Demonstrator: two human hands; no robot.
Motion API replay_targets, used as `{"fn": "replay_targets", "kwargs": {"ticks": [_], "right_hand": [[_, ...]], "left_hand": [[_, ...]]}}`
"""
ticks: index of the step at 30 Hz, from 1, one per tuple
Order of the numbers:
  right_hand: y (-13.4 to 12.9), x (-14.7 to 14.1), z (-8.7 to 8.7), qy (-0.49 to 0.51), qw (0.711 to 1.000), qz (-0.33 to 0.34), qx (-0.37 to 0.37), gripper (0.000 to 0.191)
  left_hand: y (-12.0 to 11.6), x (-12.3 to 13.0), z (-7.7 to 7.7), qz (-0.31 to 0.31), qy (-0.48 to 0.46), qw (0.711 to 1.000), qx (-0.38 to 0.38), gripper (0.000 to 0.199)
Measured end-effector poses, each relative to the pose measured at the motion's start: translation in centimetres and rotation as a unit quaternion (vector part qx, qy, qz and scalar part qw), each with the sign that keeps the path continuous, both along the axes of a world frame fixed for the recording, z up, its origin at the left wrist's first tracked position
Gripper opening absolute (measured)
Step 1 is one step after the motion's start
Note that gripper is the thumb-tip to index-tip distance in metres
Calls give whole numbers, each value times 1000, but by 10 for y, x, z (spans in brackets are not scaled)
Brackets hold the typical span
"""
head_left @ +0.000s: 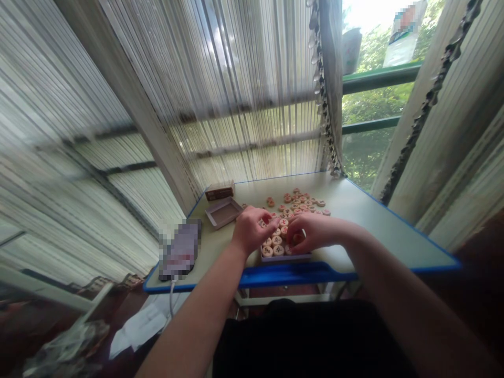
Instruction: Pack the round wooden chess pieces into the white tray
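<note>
Round wooden Chinese chess pieces (277,240), marked with red or dark characters, sit in rows inside a shallow box (285,258) at the table's near edge. Over the box's left side, my left hand (252,230) is closed with thumb and fingertips together; what they hold, if anything, is hidden. My right hand (317,231) reaches in from the right, its fingers bent down and closed on a piece at the box's front row. Part of the box is covered by my hands. Behind it, loose pieces (303,200) lie scattered, some overlapping.
An open box lid (224,212) lies to the left, with a small brown box (219,190) behind it. A phone (181,248) with a white cable (171,299) rests near the left edge. The table (366,226) has a blue rim; sheer curtains (252,79) hang behind.
</note>
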State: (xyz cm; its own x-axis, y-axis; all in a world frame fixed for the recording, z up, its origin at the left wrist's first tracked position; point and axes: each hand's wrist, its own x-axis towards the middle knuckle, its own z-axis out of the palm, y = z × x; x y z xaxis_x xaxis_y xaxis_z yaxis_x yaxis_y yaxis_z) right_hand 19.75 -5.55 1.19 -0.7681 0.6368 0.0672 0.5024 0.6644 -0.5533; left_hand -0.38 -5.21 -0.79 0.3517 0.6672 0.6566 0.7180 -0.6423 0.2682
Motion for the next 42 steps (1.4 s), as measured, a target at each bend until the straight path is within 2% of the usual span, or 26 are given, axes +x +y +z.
{"fn": "replay_targets", "kwargs": {"ticks": [8, 13, 18, 26, 34, 36, 38, 40, 42], "right_hand": [[2, -1, -3, -4, 1000, -2, 0, 17], [-1, 0, 3, -15, 1000, 8, 19, 22], [-1, 2, 7, 0, 999, -14, 38, 21], [3, -2, 1, -9, 999, 35, 15, 19], [10, 4, 0, 38, 999, 3, -20, 20], [15, 5, -3, 73, 996, -23, -41, 20], [22, 5, -8, 114, 989, -85, -40, 23], [32, 5, -16, 139, 974, -180, 14, 24], [42, 4, -25, 134, 950, -264, 94, 23]], "left_hand": [[-1, 0, 1, -5, 5, 1000, 2, 24], [-1, 0, 1, -7, 1, 1000, 5, 24], [2, 0, -1, -3, -11, 1000, 1, 26], [3, -3, -2, 6, -18, 1000, -7, 27], [5, -4, -4, 42, 0, 999, -20, 30], [7, -4, -5, 58, -2, 998, -25, 29], [9, -4, -5, 73, -26, 996, -42, 25], [14, -5, -1, 81, -59, 991, -92, 21], [22, -7, 8, 76, -59, 980, -173, 23]]}}
